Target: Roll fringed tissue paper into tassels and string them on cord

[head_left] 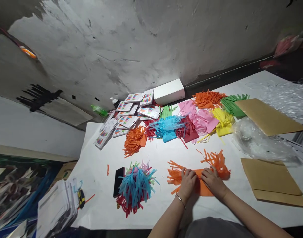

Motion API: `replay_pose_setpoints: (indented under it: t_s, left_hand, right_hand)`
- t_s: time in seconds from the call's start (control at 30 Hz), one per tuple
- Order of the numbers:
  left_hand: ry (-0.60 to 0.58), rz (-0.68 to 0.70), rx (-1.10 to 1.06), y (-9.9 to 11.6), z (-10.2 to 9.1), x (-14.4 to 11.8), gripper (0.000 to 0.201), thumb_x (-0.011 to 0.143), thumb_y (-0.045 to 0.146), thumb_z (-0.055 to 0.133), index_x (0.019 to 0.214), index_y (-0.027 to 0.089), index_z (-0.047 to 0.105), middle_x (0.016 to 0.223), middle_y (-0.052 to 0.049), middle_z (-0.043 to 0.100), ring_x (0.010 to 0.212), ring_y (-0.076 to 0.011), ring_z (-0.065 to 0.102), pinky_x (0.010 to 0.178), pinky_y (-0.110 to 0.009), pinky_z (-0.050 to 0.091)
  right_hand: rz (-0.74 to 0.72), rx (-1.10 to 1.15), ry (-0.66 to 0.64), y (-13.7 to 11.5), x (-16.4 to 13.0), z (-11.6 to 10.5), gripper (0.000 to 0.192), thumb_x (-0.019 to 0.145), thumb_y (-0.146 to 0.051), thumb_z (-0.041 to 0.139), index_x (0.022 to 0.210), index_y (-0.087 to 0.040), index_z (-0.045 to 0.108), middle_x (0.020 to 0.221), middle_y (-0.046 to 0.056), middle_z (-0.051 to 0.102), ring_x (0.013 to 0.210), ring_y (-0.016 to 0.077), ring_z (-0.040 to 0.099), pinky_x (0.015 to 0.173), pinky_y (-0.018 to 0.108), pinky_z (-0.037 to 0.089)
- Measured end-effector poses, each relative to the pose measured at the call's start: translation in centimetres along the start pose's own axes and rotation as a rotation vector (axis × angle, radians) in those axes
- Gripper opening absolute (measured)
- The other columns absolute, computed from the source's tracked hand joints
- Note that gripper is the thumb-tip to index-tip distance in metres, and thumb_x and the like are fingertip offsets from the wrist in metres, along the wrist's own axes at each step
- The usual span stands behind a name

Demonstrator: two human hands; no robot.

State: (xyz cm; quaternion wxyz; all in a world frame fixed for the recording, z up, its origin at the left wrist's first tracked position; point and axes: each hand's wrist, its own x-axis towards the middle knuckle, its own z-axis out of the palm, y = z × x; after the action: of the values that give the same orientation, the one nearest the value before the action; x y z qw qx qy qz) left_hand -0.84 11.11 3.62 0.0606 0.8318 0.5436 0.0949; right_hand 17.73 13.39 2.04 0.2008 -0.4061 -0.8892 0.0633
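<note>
An orange sheet of fringed tissue paper [203,190] lies on the white-covered table in front of me, with cut strips at its left and at its upper right. My left hand [188,182], with a bracelet at the wrist, grips the paper's left part with curled fingers. On the right part, my right hand [214,181] has its fingers closed on the same paper, close to the orange strips [220,164]. Both sets of fingertips are partly hidden. Left of my hands sits a bundle of blue, red, pink and green fringes [137,185], beside a black phone [118,181].
Fringed paper in pink [202,119], blue [168,128] and yellow [223,121] lies farther back. Printed packets [128,121] are piled near a white box [169,91]. Brown envelopes [272,181] and clear plastic [260,140] are at right; a yellow-black cutter [81,199] is at left.
</note>
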Motion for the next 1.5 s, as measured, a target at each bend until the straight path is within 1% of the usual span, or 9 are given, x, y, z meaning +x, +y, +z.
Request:
replay_pose_setpoints:
  t_s: [0.13, 0.43, 0.67, 0.77, 0.87, 1.03, 1.17, 1.3, 1.5]
  left_hand:
    - [-0.004, -0.054, -0.076, 0.2, -0.2, 0.1, 0.008, 0.092, 0.023, 0.062, 0.096, 0.028, 0.067, 0.102, 0.001, 0.068, 0.104, -0.0181, 0.055, 0.110, -0.046, 0.028]
    - [-0.008, -0.348, -0.121, 1.3, -1.2, 0.6, 0.007, 0.085, 0.023, 0.066, 0.078, 0.022, 0.069, 0.096, -0.003, 0.064, 0.095, -0.0205, 0.054, 0.090, -0.040, 0.039]
    - [-0.059, -0.445, -0.011, 2.1, -1.1, 2.3, 0.011, 0.084, 0.019, 0.061, 0.078, 0.018, 0.071, 0.095, -0.009, 0.062, 0.093, -0.0272, 0.053, 0.086, -0.049, 0.039]
    - [-0.066, -0.388, 0.030, 2.6, -1.1, 2.4, 0.013, 0.087, 0.017, 0.057, 0.086, 0.019, 0.070, 0.099, -0.009, 0.061, 0.097, -0.0279, 0.052, 0.095, -0.055, 0.035]
    - [-0.095, -0.220, 0.037, 2.8, -0.9, 1.7, 0.015, 0.091, 0.016, 0.056, 0.087, 0.023, 0.068, 0.098, -0.004, 0.062, 0.101, -0.0240, 0.051, 0.107, -0.054, 0.028]
    - [-0.133, 0.063, 0.091, 1.8, -0.5, 1.6, 0.015, 0.093, 0.017, 0.056, 0.087, 0.022, 0.069, 0.093, -0.004, 0.063, 0.097, -0.0224, 0.052, 0.106, -0.051, 0.031]
    - [-0.114, 0.044, 0.064, 0.5, -0.9, 2.7, 0.012, 0.092, 0.021, 0.060, 0.083, 0.022, 0.067, 0.089, -0.002, 0.063, 0.088, -0.0195, 0.055, 0.092, -0.041, 0.042]
    - [-0.062, 0.040, 0.031, 1.2, -1.3, 1.9, 0.011, 0.093, 0.021, 0.057, 0.098, 0.024, 0.067, 0.102, -0.003, 0.065, 0.097, -0.0212, 0.056, 0.094, -0.042, 0.043]
    - [-0.021, 0.021, -0.082, 2.9, 0.1, -1.0, 0.029, 0.090, 0.013, 0.055, 0.115, 0.026, 0.064, 0.117, -0.004, 0.065, 0.105, -0.0223, 0.059, 0.090, -0.039, 0.051]
  right_hand:
    - [0.030, -0.015, 0.006, 0.1, 0.0, 0.1, 0.019, 0.092, -0.012, 0.052, 0.083, -0.021, 0.065, 0.087, 0.002, 0.066, 0.095, 0.0211, 0.058, 0.108, 0.049, 0.024]
    - [0.159, -0.066, 0.013, 1.3, -1.2, -1.3, 0.024, 0.092, -0.011, 0.046, 0.090, -0.022, 0.067, 0.104, 0.007, 0.068, 0.103, 0.0272, 0.058, 0.106, 0.052, 0.027]
    - [0.299, -0.098, -0.020, 0.6, 1.1, -0.8, 0.018, 0.082, -0.010, 0.057, 0.080, -0.024, 0.068, 0.083, 0.009, 0.063, 0.090, 0.0317, 0.056, 0.099, 0.054, 0.028]
    - [0.332, -0.097, -0.028, 0.8, 1.4, -0.5, 0.011, 0.084, -0.014, 0.061, 0.080, -0.022, 0.067, 0.086, 0.006, 0.064, 0.096, 0.0289, 0.055, 0.099, 0.052, 0.030]
    - [0.337, -0.096, -0.037, 0.9, 1.3, -0.7, 0.006, 0.089, -0.023, 0.063, 0.084, -0.020, 0.064, 0.089, 0.002, 0.063, 0.094, 0.0225, 0.056, 0.097, 0.048, 0.037]
    - [0.182, -0.050, -0.060, 0.5, 0.8, -1.2, 0.008, 0.086, -0.013, 0.063, 0.086, -0.021, 0.065, 0.092, 0.001, 0.065, 0.098, 0.0224, 0.057, 0.106, 0.052, 0.031]
    - [0.090, -0.026, -0.067, 0.3, 0.5, -0.6, 0.016, 0.083, -0.007, 0.061, 0.088, -0.021, 0.067, 0.093, 0.003, 0.067, 0.103, 0.0254, 0.057, 0.111, 0.053, 0.023]
    - [0.122, 0.001, -0.058, 0.0, 0.9, -0.1, 0.012, 0.087, -0.008, 0.061, 0.082, -0.018, 0.066, 0.088, 0.002, 0.067, 0.094, 0.0220, 0.060, 0.106, 0.051, 0.033]
    - [0.393, 0.116, 0.119, 0.9, 2.1, -2.1, 0.017, 0.093, -0.030, 0.063, 0.085, -0.016, 0.065, 0.084, -0.001, 0.067, 0.085, 0.0164, 0.065, 0.087, 0.040, 0.051]
